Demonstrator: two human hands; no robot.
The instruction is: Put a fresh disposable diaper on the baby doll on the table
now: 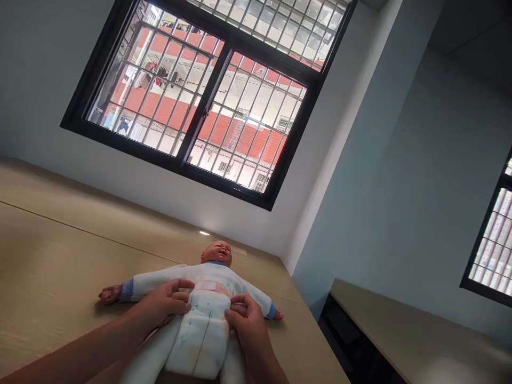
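Observation:
A baby doll (219, 253) lies on its back on the tan table, head toward the window and arms spread. It wears a white top (160, 281) with blue cuffs and collar. Over its belly and between its legs lies a white diaper (204, 333) with small green marks and a line down the middle. My left hand (172, 300) is closed at the diaper's upper left edge, thumb and fingers together. At the upper right edge, my right hand (246, 314) pinches the diaper the same way. The fingertips are partly hidden by its edges.
The tan tabletop (52, 256) has a seam running across it and meets the wall below a barred window (192, 106). To the right, past a gap, stands another table (400, 320) with a dark side. A wall corner juts out behind.

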